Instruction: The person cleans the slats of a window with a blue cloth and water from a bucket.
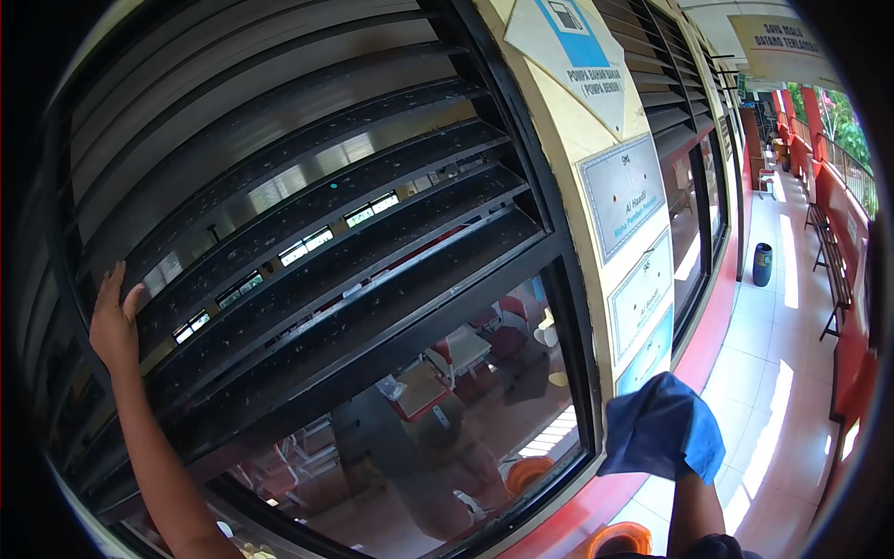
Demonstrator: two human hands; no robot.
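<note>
My left hand [115, 326] is raised at the left side of the dark louvred window [326, 233], its fingers stretched up and the thumb apart, at the ends of the slats. It holds nothing. A dark blue cloth [659, 429] drapes over my right hand [691, 484], hiding the fingers; only the wrist and forearm show below. The cloth is beside the window's right frame, overlapping the lowest of the printed sheets [624, 197] on the wall. Pale specks dot the black slats.
Below the cloth stands an orange bucket [622, 536]. A tiled corridor [745, 373] runs away on the right, with a dark blue barrel [763, 265] and benches [829, 265] along the red wall. Through the lower glass pane [372, 494], desks and chairs show.
</note>
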